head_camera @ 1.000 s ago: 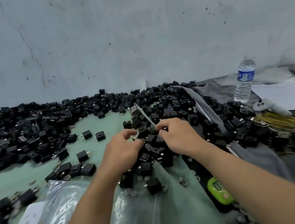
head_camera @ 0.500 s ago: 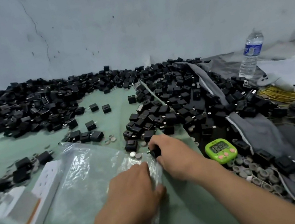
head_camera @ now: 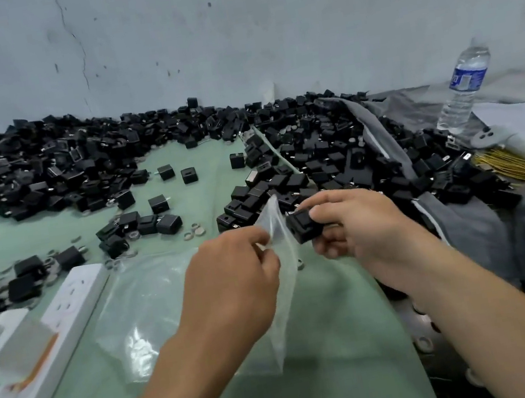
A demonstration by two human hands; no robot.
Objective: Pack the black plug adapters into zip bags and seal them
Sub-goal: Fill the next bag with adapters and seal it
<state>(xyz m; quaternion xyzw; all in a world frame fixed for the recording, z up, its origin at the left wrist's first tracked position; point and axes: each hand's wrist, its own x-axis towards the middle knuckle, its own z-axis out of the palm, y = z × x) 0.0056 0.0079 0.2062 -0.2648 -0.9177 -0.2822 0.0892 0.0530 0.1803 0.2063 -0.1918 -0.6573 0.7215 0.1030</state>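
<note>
The zip bag (head_camera: pixel 275 222) is pinched by the left hand (head_camera: pixel 233 283), ready for the adapter (head_camera: pixel 304 226) gripped by the right hand (head_camera: pixel 362 222) at three o'clock.

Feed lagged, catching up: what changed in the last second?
Left hand left the black adapter heaps and now pinches a clear plastic zip bag, lifted. Right hand picked up a black square plug adapter, holds it beside the bag's top edge. Heaps, plastic water bottle stayed.
</note>
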